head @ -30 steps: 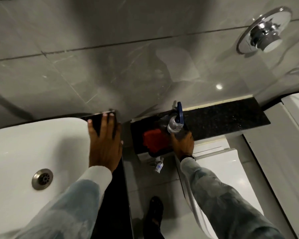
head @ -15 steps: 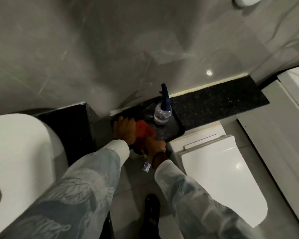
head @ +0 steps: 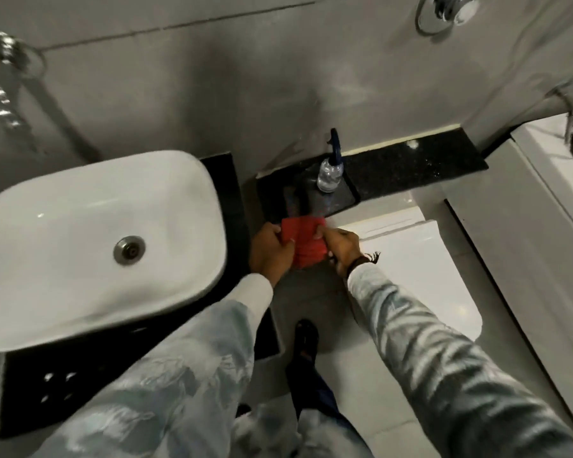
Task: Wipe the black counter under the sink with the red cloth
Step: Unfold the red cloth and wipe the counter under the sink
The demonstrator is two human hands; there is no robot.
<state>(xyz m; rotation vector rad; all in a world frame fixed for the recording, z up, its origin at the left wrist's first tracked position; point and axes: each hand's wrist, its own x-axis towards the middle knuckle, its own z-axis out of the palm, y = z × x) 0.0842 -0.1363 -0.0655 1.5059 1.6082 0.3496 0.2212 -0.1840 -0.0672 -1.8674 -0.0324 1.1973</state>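
Note:
The red cloth is held folded between both hands, in the air just in front of the low black ledge. My left hand grips its left side and my right hand grips its right side. The white sink sits on the black counter, whose dark surface shows along the sink's right and front edges. My left sleeve hides part of the counter's front corner.
A clear spray bottle with a blue nozzle stands on a dark tray on the ledge. The white toilet lid lies at the right. A dark shoe stands on the floor tiles. Grey tiled wall behind.
The cloth has come off the tray and ledge and is now lifted toward me between both hands. The camera has swung left, bringing the sink into view.

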